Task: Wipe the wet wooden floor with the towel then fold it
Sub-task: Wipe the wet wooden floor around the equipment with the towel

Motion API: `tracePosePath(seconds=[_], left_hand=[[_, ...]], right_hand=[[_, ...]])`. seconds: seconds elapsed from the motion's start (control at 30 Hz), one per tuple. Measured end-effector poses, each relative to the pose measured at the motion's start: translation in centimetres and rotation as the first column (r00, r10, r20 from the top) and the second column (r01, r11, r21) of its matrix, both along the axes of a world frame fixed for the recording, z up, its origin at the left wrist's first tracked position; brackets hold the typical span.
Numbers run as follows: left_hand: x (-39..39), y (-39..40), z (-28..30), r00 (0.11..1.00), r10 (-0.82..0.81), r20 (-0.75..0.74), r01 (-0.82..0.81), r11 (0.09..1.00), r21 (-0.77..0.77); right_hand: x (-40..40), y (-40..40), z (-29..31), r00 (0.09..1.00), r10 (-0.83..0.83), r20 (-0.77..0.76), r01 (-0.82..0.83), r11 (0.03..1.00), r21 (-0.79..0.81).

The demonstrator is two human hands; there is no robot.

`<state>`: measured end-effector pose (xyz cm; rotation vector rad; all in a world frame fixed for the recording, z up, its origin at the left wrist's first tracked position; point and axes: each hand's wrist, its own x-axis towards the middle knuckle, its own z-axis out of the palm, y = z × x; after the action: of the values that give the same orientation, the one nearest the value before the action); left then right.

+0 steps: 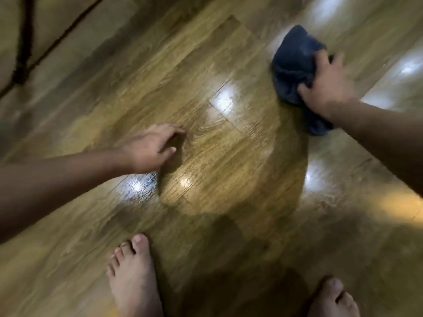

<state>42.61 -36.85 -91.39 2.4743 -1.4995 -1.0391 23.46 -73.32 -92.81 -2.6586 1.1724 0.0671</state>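
A crumpled dark blue towel lies on the glossy wooden floor at the upper right. My right hand presses down on it, fingers spread over the cloth and the thumb hooked round a bunched fold. My left hand hovers just above the floor at centre left, fingers relaxed, holding nothing. A curved wet streak runs across the boards from the towel down toward the middle, with bright light glare on it.
My two bare feet stand on the floor at the bottom, the left foot and the right foot. A dark cord runs along the floor at the upper left.
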Motion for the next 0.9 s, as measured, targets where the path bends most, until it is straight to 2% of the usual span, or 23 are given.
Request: tracePosePath(seconds=[0.07,0.17,0.27,0.33,0.4,0.47,0.5,0.53,0.57,0.63,0.7,0.8,0.87,0.9], left_hand=[[-0.5,1.3,-0.2,0.991,0.102,-0.084,-0.105,0.994,-0.037],[0.2,3.7,0.9,0.996,0.058,-0.062,-0.053,0.995,0.080],[0.9,4.7,2.2,0.999,0.040,-0.025,-0.034,0.980,0.194],[0.2,4.3,2.4,0.993,0.116,0.008,-0.116,0.976,0.184],[-1.2,3.6,2.1,0.982,0.181,0.052,-0.188,0.964,0.190],[-2.7,3.5,1.6,0.970,0.242,0.028,-0.242,0.942,0.232],[-3.3,3.7,1.3,0.952,0.306,-0.008,-0.296,0.927,0.231],[-3.7,3.9,1.1,0.922,0.385,-0.045,-0.369,0.906,0.207],[-4.0,4.4,1.1,0.877,0.475,-0.071,-0.460,0.873,0.164],[-4.8,5.7,1.1,0.773,0.627,-0.095,-0.618,0.779,0.111],[-6.6,7.4,0.9,0.695,0.715,-0.078,-0.706,0.699,0.113],[-9.8,10.2,0.5,0.667,0.745,0.005,-0.724,0.646,0.242],[-11.9,11.4,-0.1,0.637,0.760,0.133,-0.751,0.572,0.330],[-13.0,12.0,-0.4,0.579,0.794,0.183,-0.797,0.504,0.333]], right_hand=[[0.8,4.3,-0.7,0.997,-0.061,0.051,0.065,0.994,-0.088],[0.6,13.1,-1.0,0.996,-0.024,0.084,0.029,0.997,-0.066],[-1.1,23.8,-0.9,0.985,0.160,0.071,-0.161,0.987,0.018],[-3.3,30.9,-0.6,0.924,0.368,0.103,-0.379,0.919,0.109],[-5.9,35.8,-0.3,0.758,0.639,0.133,-0.652,0.745,0.141],[-7.4,36.8,-0.4,0.488,0.864,0.119,-0.869,0.469,0.160],[-7.2,35.8,-0.6,0.384,0.916,0.116,-0.918,0.365,0.155],[-6.7,34.1,-0.7,0.333,0.936,0.111,-0.939,0.318,0.133],[-5.7,32.0,-0.7,0.325,0.941,0.096,-0.943,0.315,0.109],[-3.6,26.8,-0.6,0.413,0.910,0.035,-0.909,0.409,0.075],[-1.8,21.1,-0.4,0.596,0.802,-0.047,-0.799,0.598,0.064],[0.4,14.6,-0.2,0.889,0.457,-0.045,-0.456,0.890,0.025],[2.1,12.6,-0.4,0.983,0.183,0.008,-0.183,0.982,0.040],[3.0,12.5,-0.7,0.997,0.074,0.022,-0.075,0.996,0.045]])
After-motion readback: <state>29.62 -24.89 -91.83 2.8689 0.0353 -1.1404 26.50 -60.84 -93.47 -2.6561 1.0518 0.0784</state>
